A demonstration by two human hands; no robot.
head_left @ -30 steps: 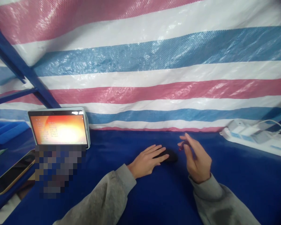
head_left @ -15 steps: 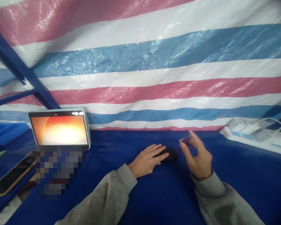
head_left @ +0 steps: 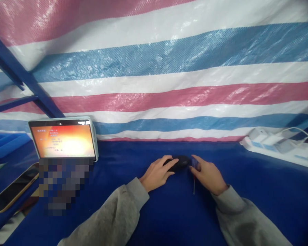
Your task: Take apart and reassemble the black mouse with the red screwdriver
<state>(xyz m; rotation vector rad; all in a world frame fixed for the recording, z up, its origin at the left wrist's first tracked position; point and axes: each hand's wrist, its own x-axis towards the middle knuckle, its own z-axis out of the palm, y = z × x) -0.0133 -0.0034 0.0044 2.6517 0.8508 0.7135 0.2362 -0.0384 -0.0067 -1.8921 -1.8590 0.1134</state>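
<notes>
A black computer mouse [head_left: 179, 164] lies on the blue tabletop, its left part covered by the fingers of my left hand [head_left: 156, 172]. Those fingers curve over the mouse and grip it. Just to the right, my right hand [head_left: 209, 174] pinches a small screwdriver [head_left: 194, 182] between thumb and fingers. Its translucent handle, bluish with a reddish end, is partly hidden by the fingers. The thin metal shaft points toward me, and the handle sits close to the right end of the mouse; whether they touch I cannot tell.
At the left a tablet [head_left: 64, 140] stands propped up with a lit screen. Nearby lie a phone [head_left: 14, 188] and a blue tray [head_left: 9, 143]. A white power strip [head_left: 279, 150] with plugs and cables sits at the right. Striped plastic sheeting [head_left: 154, 78] hangs behind the table.
My right hand has come down and left, bringing the screwdriver beside the mouse; its shaft now shows. My left fingers have drawn in around the mouse. White text has appeared on the tablet.
</notes>
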